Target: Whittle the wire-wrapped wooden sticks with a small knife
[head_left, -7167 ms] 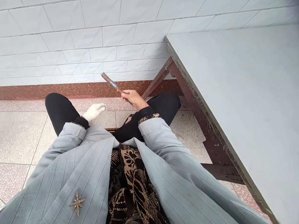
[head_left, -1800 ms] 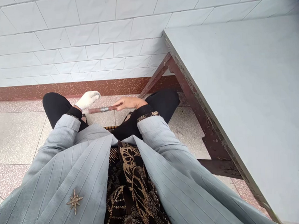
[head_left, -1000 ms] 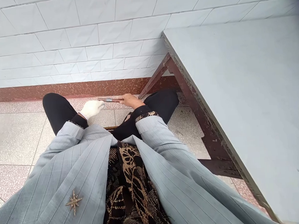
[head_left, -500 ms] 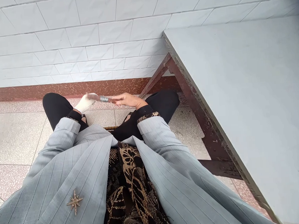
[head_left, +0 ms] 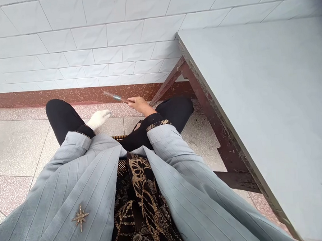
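Observation:
My right hand (head_left: 139, 104) is closed round the near end of a brown stick-like tool (head_left: 124, 99) with silvery wire wound about its middle. The tool's far end is blurred and points up and left, in front of the wall's base. Lower and to the left, my left hand (head_left: 98, 119) wears a white glove. Its fingers are pressed together and point right, with a greyish spot at the tips; whether something small is between them is not visible. The tool and the gloved hand are apart.
A table with a pale top (head_left: 256, 94) and dark brown legs stands close on my right. Ahead is a white tiled wall (head_left: 124, 32) with a reddish-brown skirting (head_left: 27, 98). My knees in black trousers (head_left: 62, 116) flank the hands above a speckled tile floor (head_left: 16, 146).
The tool's far end has lifted off the gloved left hand and swung up. My left hand has dropped slightly and moved a little right, while the right hand has barely shifted.

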